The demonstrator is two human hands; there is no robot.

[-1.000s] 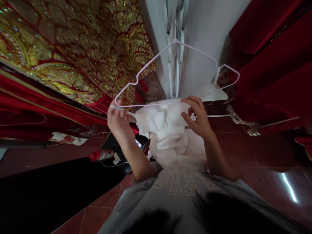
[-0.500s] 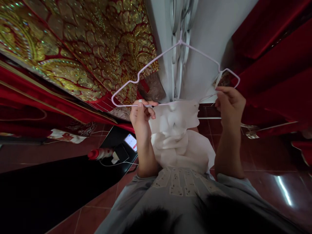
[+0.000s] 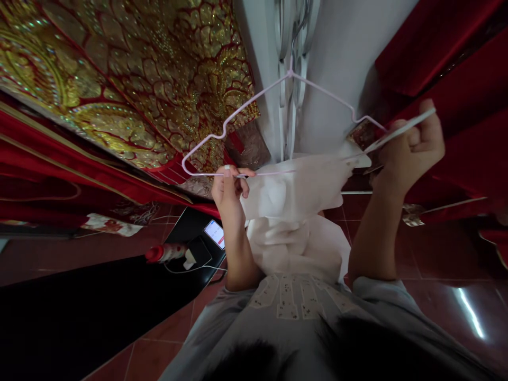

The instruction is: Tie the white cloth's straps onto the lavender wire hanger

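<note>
White garment (image 3: 296, 193) on wire hanger (image 3: 238, 114), between left fingers (image 3: 237, 174) and right fingers (image 3: 418, 136)

The wire hanger (image 3: 291, 74) is thin metal wire with a smooth, pale coating. The white garment (image 3: 293, 196) draped on it is soft, matt woven cloth, heavily creased. Its strap (image 3: 424, 117) is flat, matt tape. The hanging textile (image 3: 138, 79) is red cloth densely worked with glittering gold sequins and beads. The curtain (image 3: 456, 79) looks like matt red velvet. The floor tiles (image 3: 436, 286) are glossy and reflective.
</note>
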